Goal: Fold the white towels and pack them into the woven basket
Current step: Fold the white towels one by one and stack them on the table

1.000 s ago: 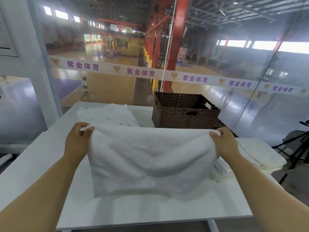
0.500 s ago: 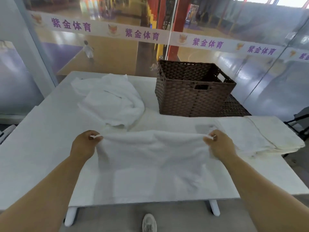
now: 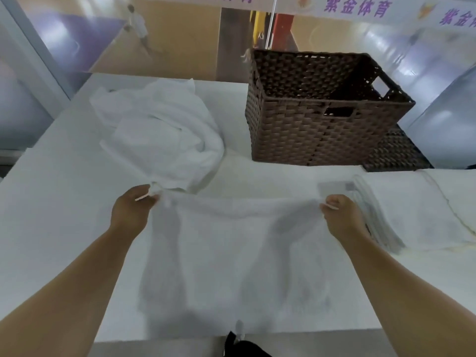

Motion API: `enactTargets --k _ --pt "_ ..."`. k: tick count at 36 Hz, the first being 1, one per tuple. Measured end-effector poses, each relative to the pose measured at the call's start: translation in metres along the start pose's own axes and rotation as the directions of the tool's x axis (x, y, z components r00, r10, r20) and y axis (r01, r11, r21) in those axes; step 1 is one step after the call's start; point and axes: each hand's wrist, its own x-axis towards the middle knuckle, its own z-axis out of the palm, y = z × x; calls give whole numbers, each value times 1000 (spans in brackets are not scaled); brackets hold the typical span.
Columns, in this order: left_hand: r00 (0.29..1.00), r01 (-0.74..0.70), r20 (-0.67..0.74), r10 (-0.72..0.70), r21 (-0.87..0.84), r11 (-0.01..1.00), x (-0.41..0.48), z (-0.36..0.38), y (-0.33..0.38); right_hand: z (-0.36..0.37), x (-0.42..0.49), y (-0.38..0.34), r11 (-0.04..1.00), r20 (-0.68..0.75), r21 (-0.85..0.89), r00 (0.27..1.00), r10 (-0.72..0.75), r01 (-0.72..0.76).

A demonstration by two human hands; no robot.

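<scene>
1. White towel (image 3: 231, 253) lies spread flat on the near tabletop (image 3: 51, 202), reaching the near edge.
2. Left hand (image 3: 131, 210) pinches the towel's far-left corner and right hand (image 3: 342, 215) pinches the far-right corner. Both hands have fingers curled on the cloth.
3. Brown woven basket (image 3: 309, 130) stands upright, far, right of centre.
4. Crumpled towel pile (image 3: 159, 130) sits far left, just beyond the left hand.
5. Folded stack (image 3: 412, 210) lies right, just beside the right hand.
6. Banner (image 3: 358, 7) on the glass behind reads 紫金体育 in purple.
</scene>
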Motion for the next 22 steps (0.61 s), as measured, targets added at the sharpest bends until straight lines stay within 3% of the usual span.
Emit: enactTargets --k 6,13,18,22 --pt "992 16 123 -27 88 996 -17 26 -12 26 3 12 999 177 -6 984 -30 32" --pt "953 -87 302 -4 287 954 -70 50 -51 47 -45 30 939 386 -276 919 -85 203" --pt "888 -400 396 233 414 818 -111 55 -88 58 -93 48 835 516 -396 845 -143 383" --pt "858 -453 465 220 482 750 -139 49 -119 67 -129 78 751 586 -440 791 -176 493"
